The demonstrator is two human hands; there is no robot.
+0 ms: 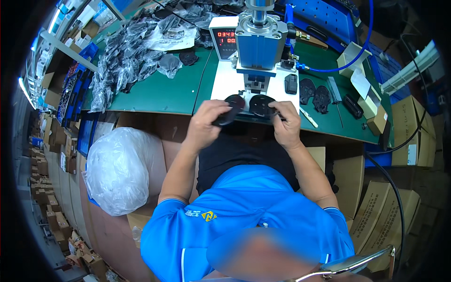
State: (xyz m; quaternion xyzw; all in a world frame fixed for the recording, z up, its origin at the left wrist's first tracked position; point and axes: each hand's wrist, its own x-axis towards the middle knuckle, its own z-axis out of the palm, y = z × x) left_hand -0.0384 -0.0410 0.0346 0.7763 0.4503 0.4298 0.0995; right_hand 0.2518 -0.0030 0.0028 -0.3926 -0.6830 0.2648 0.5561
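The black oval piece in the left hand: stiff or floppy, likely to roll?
The black oval piece probably is stiff: it keeps its flat shape though the left hand pinches it only at one end. Being flat, it seems unlikely to roll. Likely light.

I see both my forearms reaching up toward twelve o'clock, elbows bent. My left hand point(206, 120) is curled with fingers pinched; my right hand point(286, 123), at its three o'clock, is likewise closed.

black round pads point(249, 104), blue press point(260, 44) on white base, green table point(169, 89), blue shirt point(244, 211)
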